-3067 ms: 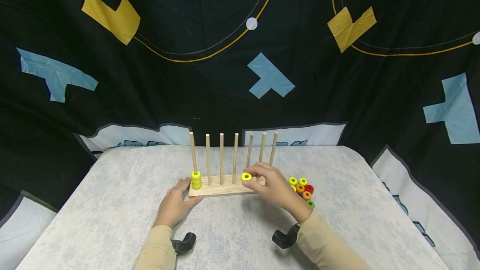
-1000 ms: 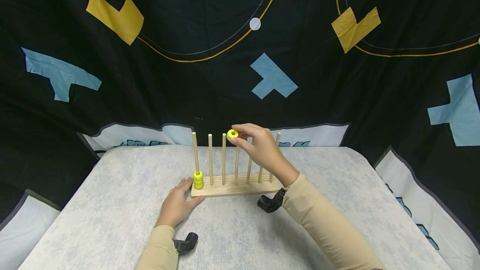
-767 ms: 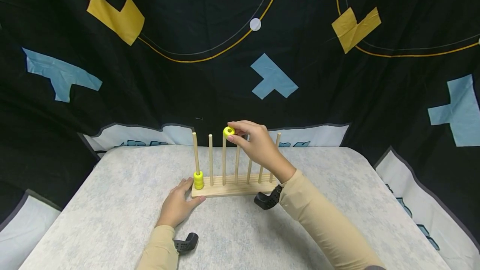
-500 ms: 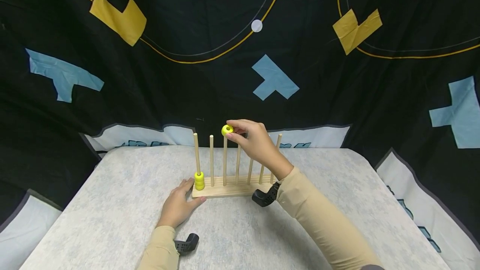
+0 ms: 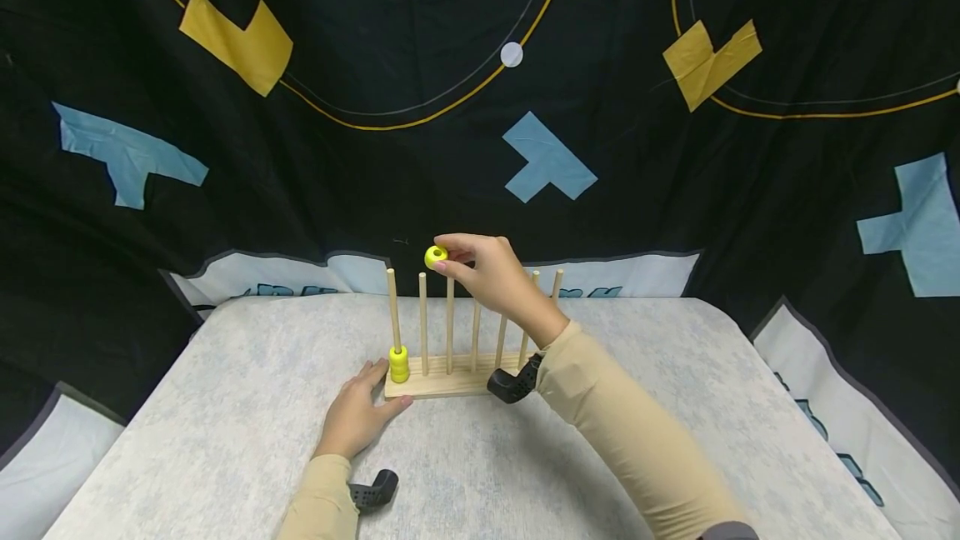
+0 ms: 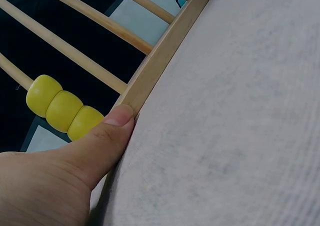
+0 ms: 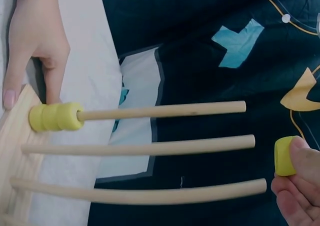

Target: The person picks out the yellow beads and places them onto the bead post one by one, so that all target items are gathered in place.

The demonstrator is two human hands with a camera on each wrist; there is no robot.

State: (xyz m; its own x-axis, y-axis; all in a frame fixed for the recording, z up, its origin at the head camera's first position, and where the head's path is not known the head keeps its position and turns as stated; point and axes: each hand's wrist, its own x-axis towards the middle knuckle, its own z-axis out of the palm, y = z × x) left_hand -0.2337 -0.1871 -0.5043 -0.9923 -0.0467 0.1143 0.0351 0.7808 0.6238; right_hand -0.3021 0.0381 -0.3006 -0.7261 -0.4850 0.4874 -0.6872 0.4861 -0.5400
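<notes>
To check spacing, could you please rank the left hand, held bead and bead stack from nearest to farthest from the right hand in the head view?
1. Held bead, in right hand.
2. Bead stack, on leftmost peg.
3. Left hand, at base's left end.

Plain beige sleeves (image 5: 630,432), slightly creased; black curved wrist devices (image 5: 512,386).

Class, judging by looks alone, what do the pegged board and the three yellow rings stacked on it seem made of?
Pegged board: wood, apparently unpainted; pale tan with grain-like streaks along it.
Yellow rings: smooth, evenly coloured, softly shiny; probably painted wood or plastic, as the colour hides any grain.
</notes>
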